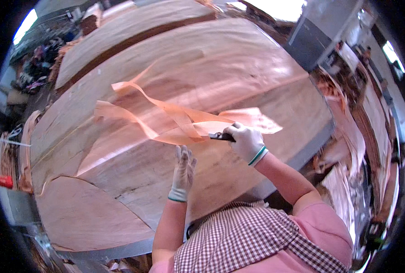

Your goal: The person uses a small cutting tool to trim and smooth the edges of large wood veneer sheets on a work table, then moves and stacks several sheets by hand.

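My right hand (247,142), in a white glove with a green cuff edge, is closed round a dark-handled cutting tool, likely a utility knife (222,136). The tool points left beside thin orange veneer strips (173,111), which lie curled and crossed over each other. My left hand (183,170), gloved the same way, is raised with its fingers stretched out, just below the strips' near edge. Whether its fingertips touch the strip, I cannot tell. Beneath lie wide, pale pinkish wood veneer sheets (225,170), overlapping on the table. A separate veneer piece (93,214) lies at the near left.
A stack of veneer sheets (134,38) stands beyond the table's far side. Along the right are more hanging, ragged veneer sheets (348,132). A grey pillar (318,34) rises at the far right. A red object (4,181) sits at the left. The table's grey edge (107,252) runs near me.
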Motion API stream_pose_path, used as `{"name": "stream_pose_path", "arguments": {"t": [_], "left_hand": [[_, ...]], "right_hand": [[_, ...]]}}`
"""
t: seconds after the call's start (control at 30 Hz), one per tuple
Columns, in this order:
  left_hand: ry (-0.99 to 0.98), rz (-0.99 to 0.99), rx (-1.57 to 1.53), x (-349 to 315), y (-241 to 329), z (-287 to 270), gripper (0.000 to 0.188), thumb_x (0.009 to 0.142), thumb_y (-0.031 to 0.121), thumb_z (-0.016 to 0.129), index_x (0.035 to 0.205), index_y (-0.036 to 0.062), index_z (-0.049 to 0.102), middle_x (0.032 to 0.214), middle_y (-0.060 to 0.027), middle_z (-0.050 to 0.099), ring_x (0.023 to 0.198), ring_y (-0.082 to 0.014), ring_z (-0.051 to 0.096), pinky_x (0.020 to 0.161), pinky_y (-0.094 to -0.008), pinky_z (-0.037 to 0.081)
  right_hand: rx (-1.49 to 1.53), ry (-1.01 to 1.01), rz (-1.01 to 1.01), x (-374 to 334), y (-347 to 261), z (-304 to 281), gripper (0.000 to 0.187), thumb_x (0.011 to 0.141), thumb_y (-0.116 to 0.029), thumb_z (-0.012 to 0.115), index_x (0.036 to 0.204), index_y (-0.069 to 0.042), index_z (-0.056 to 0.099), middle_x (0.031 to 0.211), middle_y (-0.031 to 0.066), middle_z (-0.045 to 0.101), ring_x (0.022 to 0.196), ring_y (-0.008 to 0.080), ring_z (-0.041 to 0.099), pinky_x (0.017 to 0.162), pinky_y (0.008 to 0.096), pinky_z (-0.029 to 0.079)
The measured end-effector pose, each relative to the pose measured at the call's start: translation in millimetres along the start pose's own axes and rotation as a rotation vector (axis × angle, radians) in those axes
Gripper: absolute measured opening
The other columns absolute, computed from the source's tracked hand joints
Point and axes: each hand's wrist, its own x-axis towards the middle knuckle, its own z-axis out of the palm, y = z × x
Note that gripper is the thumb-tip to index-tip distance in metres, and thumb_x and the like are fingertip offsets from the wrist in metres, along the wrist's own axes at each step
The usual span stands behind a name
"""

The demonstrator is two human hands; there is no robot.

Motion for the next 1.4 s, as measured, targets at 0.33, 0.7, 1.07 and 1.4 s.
{"name": "stream_pose_path", "arguments": {"t": [0.33,0.7,1.07,1.4], "left_hand": [[0.099,-0.176,0.153,-25.7,-68.8,15.1,0.026,0.086,0.009,0.063,0.11,0.0049,0.057,0.097,-0.0032,0.064,0.087,-0.0138,0.061,0.078,-0.0271,0.05],[0.479,0.285,0.143,-85.6,-103.1,65.2,0.016,0.088,0.016,0.061,0.102,0.0073,0.064,0.087,-0.0019,0.067,0.079,-0.0102,0.061,0.076,-0.0243,0.047],[0.639,0.509,0.032,-214.6,-72.1,81.7,0.037,0.091,0.018,0.053,0.127,0.0059,0.052,0.077,0.0011,0.054,0.068,-0.0088,0.051,0.075,-0.0337,0.048],[0.569,0.371,-0.194,-237.7,-122.5,21.2,0.028,0.085,0.016,0.052,0.11,0.0045,0.054,0.108,-0.0112,0.06,0.104,-0.0251,0.056,0.097,-0.045,0.043]], "right_hand": [[0.198,-0.109,0.127,-112.5,33.9,12.7,0.034,0.073,-0.024,0.071,0.101,-0.009,0.058,0.098,0.0101,0.059,0.079,0.0316,0.063,0.066,0.0416,0.053],[0.187,-0.416,-0.208,-140.0,142.4,53.5,0.03,0.074,-0.025,0.068,0.098,-0.012,0.057,0.091,0.011,0.062,0.077,0.0328,0.064,0.063,0.043,0.052],[1.315,-1.01,0.379,-87.6,221.7,-16.2,0.034,0.08,-0.016,0.073,0.106,0.003,0.061,0.092,-0.0028,0.059,0.083,0.0091,0.052,0.079,0.0264,0.045],[1.282,-1.08,0.557,-123.3,234.7,60.2,0.034,0.081,-0.022,0.073,0.105,0.0,0.062,0.092,-0.0019,0.06,0.082,0.009,0.052,0.076,0.0252,0.043]]}}
